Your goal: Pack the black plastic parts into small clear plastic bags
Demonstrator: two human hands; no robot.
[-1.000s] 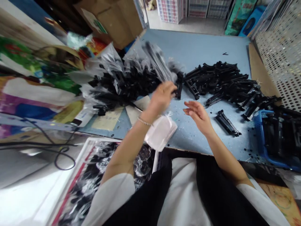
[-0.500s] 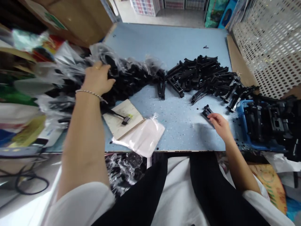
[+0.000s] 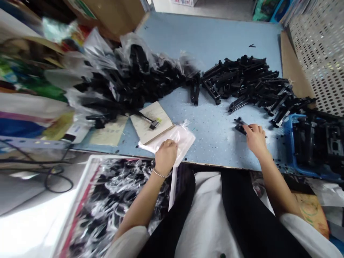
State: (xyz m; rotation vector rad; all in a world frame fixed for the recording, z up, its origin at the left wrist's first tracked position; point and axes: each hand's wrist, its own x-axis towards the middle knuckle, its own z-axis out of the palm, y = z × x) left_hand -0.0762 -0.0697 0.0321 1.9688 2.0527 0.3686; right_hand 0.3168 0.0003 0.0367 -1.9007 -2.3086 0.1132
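My left hand (image 3: 166,157) rests on a stack of clear plastic bags (image 3: 185,142) at the table's near edge, its fingers curled together on the top bag. To the right, my right hand (image 3: 256,140) is closed on a black plastic part (image 3: 240,126) lying on the blue table (image 3: 209,125). Its fingers cover part of that piece. Beside the bags lies a pale board (image 3: 150,133) with a dark metal-ended tool (image 3: 150,122) across it. Beyond my right hand spreads a heap of loose black parts (image 3: 247,79).
Bagged black parts (image 3: 139,79) are piled at the left. A blue basket (image 3: 288,139) of black parts stands at the right edge. Below the table, at left, a white-rimmed bin (image 3: 77,195) holds many bagged pieces. A perforated white panel (image 3: 319,53) borders the right.
My left hand has left the bagged pile and come back to the plastic bags. My right hand stays at the black part, its fingers shifted over it. The view has moved slightly left.
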